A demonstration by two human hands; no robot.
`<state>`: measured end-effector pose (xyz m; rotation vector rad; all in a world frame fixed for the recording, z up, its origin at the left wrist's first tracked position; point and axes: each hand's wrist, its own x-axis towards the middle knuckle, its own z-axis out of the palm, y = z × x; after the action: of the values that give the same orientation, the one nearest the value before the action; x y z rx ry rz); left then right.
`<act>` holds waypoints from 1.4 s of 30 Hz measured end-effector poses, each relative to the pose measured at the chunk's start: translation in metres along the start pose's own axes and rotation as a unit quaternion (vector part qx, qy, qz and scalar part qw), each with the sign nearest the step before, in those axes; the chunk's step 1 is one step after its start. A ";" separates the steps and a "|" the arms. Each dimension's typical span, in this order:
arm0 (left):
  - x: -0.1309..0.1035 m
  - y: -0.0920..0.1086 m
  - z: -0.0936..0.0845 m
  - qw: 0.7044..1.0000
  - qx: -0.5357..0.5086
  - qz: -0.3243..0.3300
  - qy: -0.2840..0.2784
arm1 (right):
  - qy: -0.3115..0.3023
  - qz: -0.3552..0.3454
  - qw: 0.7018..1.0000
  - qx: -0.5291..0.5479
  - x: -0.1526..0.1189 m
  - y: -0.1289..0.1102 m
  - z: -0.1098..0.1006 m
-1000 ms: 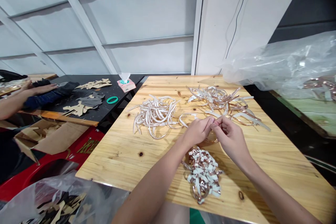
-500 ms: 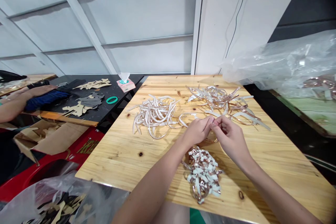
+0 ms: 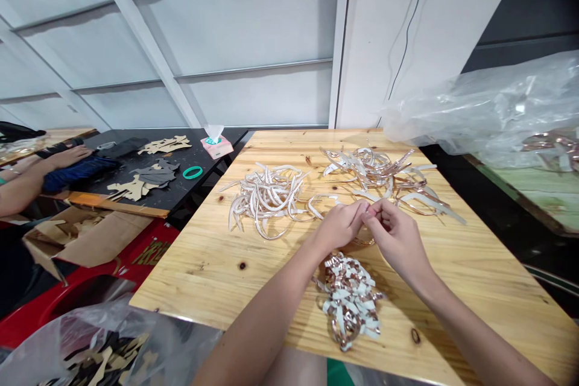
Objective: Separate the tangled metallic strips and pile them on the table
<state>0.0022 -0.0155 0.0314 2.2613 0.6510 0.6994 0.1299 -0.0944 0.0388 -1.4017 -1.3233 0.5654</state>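
My left hand (image 3: 342, 223) and my right hand (image 3: 394, 230) meet above the middle of the wooden table, fingertips pinched together. What lies between the fingers is too small and hidden to make out. A curved pale strip (image 3: 322, 198) shows just beyond my left hand, and part of a copper-coloured strip (image 3: 363, 242) shows beneath both hands. Close below my wrists lies a heap of short white and shiny copper-coloured pieces (image 3: 350, 298). Beyond my hands are a tangle of curved whitish strips (image 3: 266, 196) on the left and a looser pile of copper-and-white strips (image 3: 373, 169) on the right.
The wooden table (image 3: 199, 277) adjoins a black table (image 3: 156, 205) holding grey and tan cutouts (image 3: 158, 172), a green ring (image 3: 192, 172) and a tissue box (image 3: 217, 146). Another person's hand (image 3: 70, 157) rests there. Clear plastic sheeting (image 3: 493, 102) bulges at right; a scrap bag (image 3: 149, 332) sits lower left.
My hands keep the same pinched position. At far left, the other person's hand and the dark cloth near it have shifted slightly; the tan pieces by them look more uncovered.
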 end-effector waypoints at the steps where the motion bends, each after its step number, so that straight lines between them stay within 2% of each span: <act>1: 0.000 0.000 0.000 1.000 0.000 0.000 0.001 | 0.000 0.001 1.000 -0.002 0.000 0.000 0.000; 42: 0.000 -0.002 0.002 1.000 0.002 -0.012 -0.001 | -0.001 -0.003 1.000 -0.013 0.000 0.000 0.000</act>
<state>0.0027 -0.0144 0.0288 2.2545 0.6783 0.6843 0.1298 -0.0942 0.0393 -1.4186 -1.3393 0.5470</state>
